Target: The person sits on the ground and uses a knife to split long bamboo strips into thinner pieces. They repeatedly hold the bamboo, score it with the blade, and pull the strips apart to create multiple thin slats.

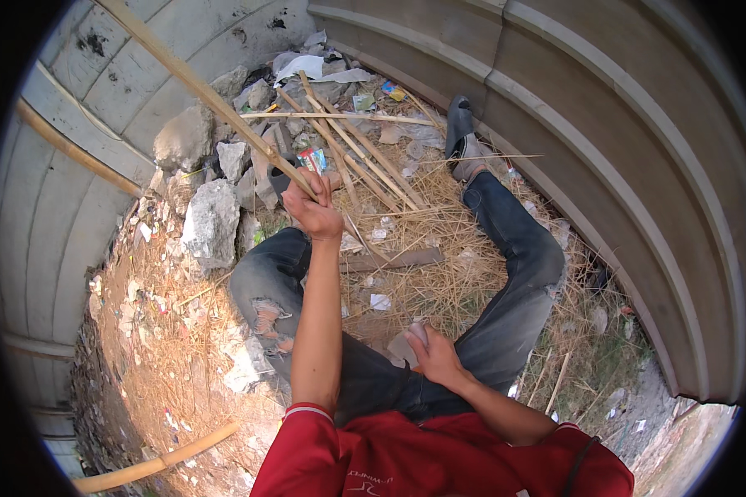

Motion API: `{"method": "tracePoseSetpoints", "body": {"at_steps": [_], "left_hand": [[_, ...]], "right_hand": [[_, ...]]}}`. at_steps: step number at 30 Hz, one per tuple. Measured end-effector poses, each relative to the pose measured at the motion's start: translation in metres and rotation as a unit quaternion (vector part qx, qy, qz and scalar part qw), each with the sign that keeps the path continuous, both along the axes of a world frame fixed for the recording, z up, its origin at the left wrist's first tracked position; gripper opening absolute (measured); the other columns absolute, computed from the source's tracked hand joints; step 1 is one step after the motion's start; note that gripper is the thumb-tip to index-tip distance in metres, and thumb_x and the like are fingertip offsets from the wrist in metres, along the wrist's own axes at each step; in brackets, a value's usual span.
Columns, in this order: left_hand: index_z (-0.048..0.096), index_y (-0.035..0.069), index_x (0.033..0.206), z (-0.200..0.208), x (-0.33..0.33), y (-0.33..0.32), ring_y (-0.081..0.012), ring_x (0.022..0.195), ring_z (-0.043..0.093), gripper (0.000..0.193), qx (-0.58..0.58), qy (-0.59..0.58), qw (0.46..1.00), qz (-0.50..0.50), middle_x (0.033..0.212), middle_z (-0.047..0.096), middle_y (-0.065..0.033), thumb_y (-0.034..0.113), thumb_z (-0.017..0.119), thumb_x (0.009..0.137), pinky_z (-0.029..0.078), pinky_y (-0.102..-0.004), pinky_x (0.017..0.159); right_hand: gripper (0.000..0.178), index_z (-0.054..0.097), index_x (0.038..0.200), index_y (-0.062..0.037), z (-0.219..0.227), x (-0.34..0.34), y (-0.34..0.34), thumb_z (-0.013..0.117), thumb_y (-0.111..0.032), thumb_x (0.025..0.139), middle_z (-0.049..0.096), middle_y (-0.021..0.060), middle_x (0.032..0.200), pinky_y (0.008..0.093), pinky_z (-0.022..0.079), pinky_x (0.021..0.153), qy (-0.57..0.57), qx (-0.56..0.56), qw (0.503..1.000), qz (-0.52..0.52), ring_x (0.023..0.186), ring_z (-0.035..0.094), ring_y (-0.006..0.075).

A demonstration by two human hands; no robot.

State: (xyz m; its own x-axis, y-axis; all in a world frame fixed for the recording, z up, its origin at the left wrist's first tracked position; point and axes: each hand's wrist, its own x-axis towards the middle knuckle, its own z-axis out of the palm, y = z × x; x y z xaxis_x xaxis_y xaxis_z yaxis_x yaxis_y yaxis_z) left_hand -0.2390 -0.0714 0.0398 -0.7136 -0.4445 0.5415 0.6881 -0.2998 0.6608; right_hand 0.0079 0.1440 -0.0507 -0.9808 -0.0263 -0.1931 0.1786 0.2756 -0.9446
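Note:
My left hand (313, 214) is closed around a long bamboo strip (195, 83), which slants up and away to the far left. A thin curved piece (363, 238) runs from beside that hand toward the ground; whether it is bamboo or a blade I cannot tell. Close to my lap, my right hand (437, 358) is closed on a small greyish rounded object (419, 334) whose kind is unclear. Between my spread legs, a flat piece of wood (406, 258) lies on straw. Several split bamboo strips (365, 153) lie beyond my left hand.
Broken concrete chunks (211, 219) and rubble stand at the left, near my left foot. A corrugated metal wall (588, 124) curves along the right, and a pale panel wall (58, 215) rises at left. A bamboo pole (162, 460) lies at the lower left. Straw and litter cover the ground.

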Motion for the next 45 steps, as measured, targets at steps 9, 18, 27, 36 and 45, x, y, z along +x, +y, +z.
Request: {"method": "tracePoseSetpoints", "body": {"at_steps": [9, 18, 27, 36, 45], "left_hand": [[0.041, 0.01, 0.073, 0.008, 0.002, -0.009, -0.0079, 0.045, 0.026, 0.072, -0.02, 0.0, 0.997, -0.078, 0.057, 0.033, 0.0025, 0.078, 0.037, 0.095, 0.023, -0.0214, 0.044], [0.041, 0.009, 0.073, 0.007, 0.004, -0.012, -0.0075, 0.045, 0.026, 0.072, -0.041, -0.002, 0.997, -0.066, 0.057, 0.034, 0.0022, 0.078, 0.038, 0.094, 0.024, -0.0209, 0.043], [0.042, 0.01, 0.072, 0.016, 0.003, -0.022, -0.0061, 0.046, 0.031, 0.069, -0.008, -0.019, 0.965, -0.26, 0.057, 0.036, 0.0041, 0.075, 0.049, 0.092, 0.027, -0.0193, 0.045], [0.04, 0.009, 0.068, 0.01, 0.009, -0.033, -0.0093, 0.048, 0.034, 0.071, 0.032, -0.007, 0.938, -0.344, 0.056, 0.036, 0.0011, 0.075, 0.048, 0.093, 0.033, -0.0224, 0.047], [0.039, 0.01, 0.066, 0.018, 0.0, -0.037, -0.0097, 0.047, 0.033, 0.074, 0.015, -0.022, 0.923, -0.384, 0.055, 0.036, 0.0018, 0.08, 0.045, 0.091, 0.032, -0.0218, 0.048]], "right_hand": [[0.032, 0.059, 0.1, 0.0013, 0.088, -0.022, -0.006, 0.06, -0.031, 0.102, 0.058, 0.0035, 0.062, 0.0311, 0.045, 0.047, -0.071, -0.199, 0.977, -0.001, 0.048, 0.056, 0.0121], [0.038, 0.064, 0.101, 0.0022, -0.032, 0.01, 0.003, 0.061, -0.036, 0.1, 0.06, 0.0091, 0.063, 0.033, 0.045, 0.046, -0.141, 0.05, 0.988, 0.037, 0.049, 0.059, 0.0166], [0.025, 0.055, 0.094, -0.0014, 0.084, -0.024, -0.005, 0.061, -0.024, 0.101, 0.055, 0.006, 0.061, 0.0315, 0.043, 0.048, 0.085, -0.124, 0.988, -0.029, 0.049, 0.054, 0.0167], [0.038, 0.058, 0.102, 0.0054, 0.025, -0.012, -0.01, 0.063, -0.032, 0.099, 0.065, 0.0274, 0.078, 0.0484, 0.05, 0.064, -0.086, -0.015, 0.995, 0.053, 0.075, 0.067, 0.0468], [0.042, 0.058, 0.099, 0.0046, -0.021, 0.008, -0.014, 0.06, -0.037, 0.1, 0.062, 0.0233, 0.068, 0.0467, 0.049, 0.054, 0.111, 0.065, 0.991, 0.035, 0.06, 0.062, 0.0442]]}}
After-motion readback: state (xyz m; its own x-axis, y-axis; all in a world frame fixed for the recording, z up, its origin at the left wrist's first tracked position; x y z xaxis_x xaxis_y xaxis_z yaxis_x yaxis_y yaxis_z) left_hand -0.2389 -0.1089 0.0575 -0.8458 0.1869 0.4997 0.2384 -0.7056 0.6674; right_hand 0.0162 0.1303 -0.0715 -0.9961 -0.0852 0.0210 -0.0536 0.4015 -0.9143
